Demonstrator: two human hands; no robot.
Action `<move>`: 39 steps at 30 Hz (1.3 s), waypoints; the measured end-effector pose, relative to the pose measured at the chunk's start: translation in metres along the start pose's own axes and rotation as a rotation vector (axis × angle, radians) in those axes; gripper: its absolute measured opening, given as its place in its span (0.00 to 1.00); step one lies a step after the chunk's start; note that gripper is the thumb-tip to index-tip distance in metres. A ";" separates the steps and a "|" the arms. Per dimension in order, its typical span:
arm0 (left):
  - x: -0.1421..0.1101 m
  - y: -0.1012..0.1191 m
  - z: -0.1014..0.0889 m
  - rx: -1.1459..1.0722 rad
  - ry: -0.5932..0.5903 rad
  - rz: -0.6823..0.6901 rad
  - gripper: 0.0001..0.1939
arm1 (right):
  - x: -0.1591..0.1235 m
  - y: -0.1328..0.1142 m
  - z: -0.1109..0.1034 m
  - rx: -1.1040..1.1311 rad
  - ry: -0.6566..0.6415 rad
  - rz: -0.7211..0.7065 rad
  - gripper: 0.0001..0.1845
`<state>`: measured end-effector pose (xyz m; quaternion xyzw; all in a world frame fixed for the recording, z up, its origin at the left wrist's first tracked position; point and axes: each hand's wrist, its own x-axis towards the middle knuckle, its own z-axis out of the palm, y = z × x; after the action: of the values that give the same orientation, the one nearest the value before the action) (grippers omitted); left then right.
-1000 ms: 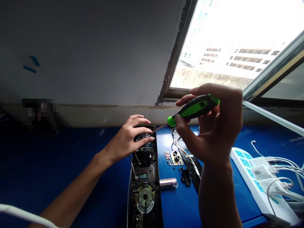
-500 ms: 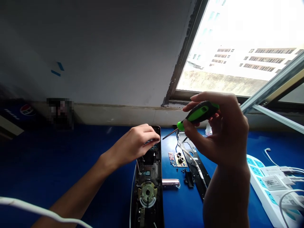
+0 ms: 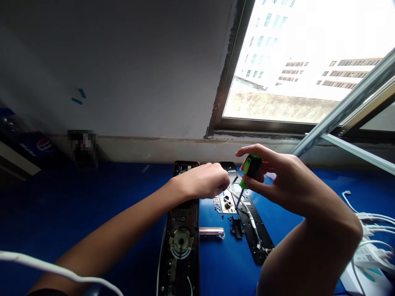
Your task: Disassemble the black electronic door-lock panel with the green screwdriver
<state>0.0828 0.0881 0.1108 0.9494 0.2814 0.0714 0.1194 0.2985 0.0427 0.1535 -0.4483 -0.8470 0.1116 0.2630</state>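
Note:
My right hand holds a screwdriver by its green and black handle, shaft slanting down toward the black panel and a small metal-plated part. Closed, my left hand hovers across the upper end of the long dark device housing and reaches past its right edge. Its fingertips are bunched; whatever they pinch is hidden. Inside the open housing sits a round speaker-like part. A long black panel lies to the right, with a white-wrapped cable along it.
Small screws, a black bracket and a pinkish wrapped cylinder lie between housing and panel. A white power strip with plugged cables stands at the right. One thick white cable crosses my left forearm.
My left hand has moved right, from over the housing's interior past its right edge. My right hand has lowered, and the screwdriver now points more steeply down. The view has shifted slightly right.

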 end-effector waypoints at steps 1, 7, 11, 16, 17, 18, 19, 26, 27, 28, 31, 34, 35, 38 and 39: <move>0.007 0.000 0.003 0.022 -0.048 -0.011 0.09 | -0.003 0.003 -0.002 0.000 -0.010 0.024 0.23; 0.040 0.006 0.031 0.108 -0.220 -0.051 0.08 | -0.016 0.007 -0.013 0.013 -0.040 0.128 0.23; 0.049 0.012 0.049 0.153 -0.282 -0.050 0.10 | -0.021 0.006 -0.018 0.035 -0.041 0.140 0.23; 0.052 0.014 0.064 0.175 -0.324 -0.060 0.11 | -0.023 0.009 -0.019 0.052 -0.034 0.114 0.23; 0.052 0.014 0.066 0.178 -0.327 -0.064 0.11 | -0.023 0.009 -0.019 0.051 -0.033 0.109 0.23; 0.052 0.013 0.069 0.181 -0.330 -0.066 0.11 | -0.023 0.009 -0.019 0.050 -0.032 0.104 0.23; 0.052 0.012 0.071 0.182 -0.330 -0.069 0.11 | -0.023 0.009 -0.019 0.050 -0.032 0.101 0.24; 0.047 0.009 0.071 0.188 -0.280 -0.066 0.11 | -0.022 0.007 -0.018 0.039 -0.032 0.105 0.24; 0.044 0.010 0.068 0.186 -0.267 -0.064 0.11 | -0.022 0.007 -0.018 0.039 -0.037 0.103 0.24; 0.040 0.010 0.065 0.184 -0.252 -0.063 0.11 | -0.021 0.006 -0.017 0.040 -0.042 0.099 0.24; 0.025 0.008 0.053 0.171 -0.198 -0.067 0.08 | -0.018 0.004 -0.016 0.035 -0.042 0.068 0.24; 0.005 0.005 0.039 0.111 -0.101 -0.061 0.06 | -0.013 -0.003 -0.012 0.049 -0.026 0.002 0.25; -0.003 0.004 0.034 0.080 -0.055 -0.056 0.06 | -0.011 -0.006 -0.010 0.061 -0.021 -0.024 0.25; -0.027 -0.002 0.022 0.032 0.087 -0.027 0.05 | -0.005 -0.018 -0.003 0.114 0.009 -0.104 0.24; -0.035 -0.005 0.018 0.024 0.152 -0.019 0.06 | -0.002 -0.022 0.000 0.136 0.023 -0.125 0.23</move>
<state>0.0550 0.0699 0.0893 0.9399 0.2997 0.1389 0.0868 0.2837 0.0279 0.1620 -0.3771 -0.8606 0.1473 0.3091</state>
